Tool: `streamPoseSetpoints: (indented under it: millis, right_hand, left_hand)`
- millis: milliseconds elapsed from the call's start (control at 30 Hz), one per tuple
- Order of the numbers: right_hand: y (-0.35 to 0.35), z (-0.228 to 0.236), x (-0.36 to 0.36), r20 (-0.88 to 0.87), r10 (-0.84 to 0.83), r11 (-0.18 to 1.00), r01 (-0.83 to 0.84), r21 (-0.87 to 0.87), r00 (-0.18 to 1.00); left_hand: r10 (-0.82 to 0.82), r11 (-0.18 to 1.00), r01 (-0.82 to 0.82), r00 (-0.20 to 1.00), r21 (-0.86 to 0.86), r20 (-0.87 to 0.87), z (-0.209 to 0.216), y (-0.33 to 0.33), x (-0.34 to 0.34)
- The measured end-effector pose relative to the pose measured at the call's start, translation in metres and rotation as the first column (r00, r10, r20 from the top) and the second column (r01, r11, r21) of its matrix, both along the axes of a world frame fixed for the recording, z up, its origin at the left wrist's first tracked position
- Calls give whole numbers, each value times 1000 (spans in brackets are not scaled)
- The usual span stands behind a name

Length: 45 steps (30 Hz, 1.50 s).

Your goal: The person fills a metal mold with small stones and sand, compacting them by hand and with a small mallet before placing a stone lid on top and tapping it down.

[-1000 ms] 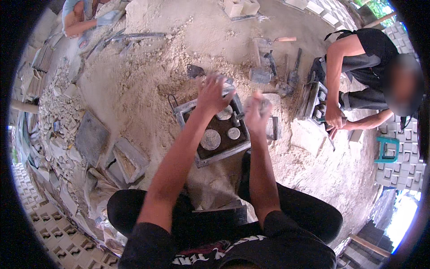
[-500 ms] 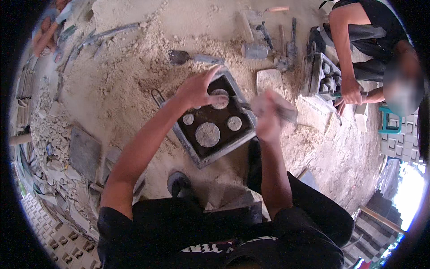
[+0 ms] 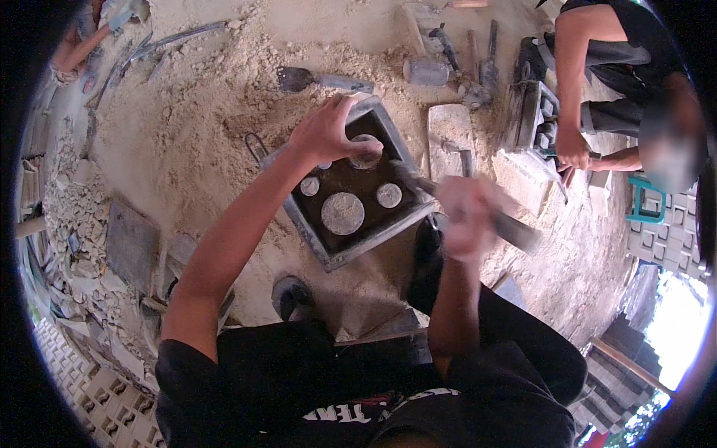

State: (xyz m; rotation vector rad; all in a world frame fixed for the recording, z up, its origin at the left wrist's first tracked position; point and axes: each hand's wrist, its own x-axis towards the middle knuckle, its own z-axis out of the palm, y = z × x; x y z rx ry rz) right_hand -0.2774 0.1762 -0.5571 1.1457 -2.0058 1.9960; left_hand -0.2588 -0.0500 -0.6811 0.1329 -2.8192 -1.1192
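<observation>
A square dark mould frame (image 3: 369, 252) lies tilted on the sandy ground before me, with several round pale discs set in its brown inside, among them a large disc (image 3: 343, 213) and a small disc (image 3: 389, 196). My left hand (image 3: 323, 134) reaches across its far left wall, fingers at the rim and thumb over the far disc (image 3: 365, 153). At the right corner, my right hand (image 3: 472, 216) is closed round a long bar-like tool (image 3: 517, 230). Motion smears both; one end of the tool points at the frame, and I cannot tell whether it touches.
Beyond the frame lie a flat scraper (image 3: 296, 79), a mallet (image 3: 426, 72) and a pale board (image 3: 450, 123) bearing an L-shaped metal piece (image 3: 467, 161). At right another person (image 3: 573, 149) works at a second mould (image 3: 536, 112). Rubble and a grey slab (image 3: 131, 246) lie left.
My right hand has moved slightly right and nearer to me with the tool, uncovering the metal piece on the board. My left hand stays at the frame.
</observation>
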Motion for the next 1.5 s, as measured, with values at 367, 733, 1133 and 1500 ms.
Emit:
streamPoseSetpoints:
  millis: [367,733,1133,1500]
  right_hand:
    - [1,-19,1,384,-220,975,185,126,897]
    - [17,-30,-4,325,132,984,-86,-154,936]
    - [-33,-13,-6,557,-19,921,-203,333,831]
    - [-48,-60,16,389,46,993,-86,86,920]
  left_hand:
    - [20,1000,-22,994,21,104,15,3,-3]
    - [70,996,-66,995,-56,70,11,2,-9]
    - [25,990,-29,999,135,35,13,-6,-2]
    - [-109,971,113,994,212,-29,5,-12,-3]
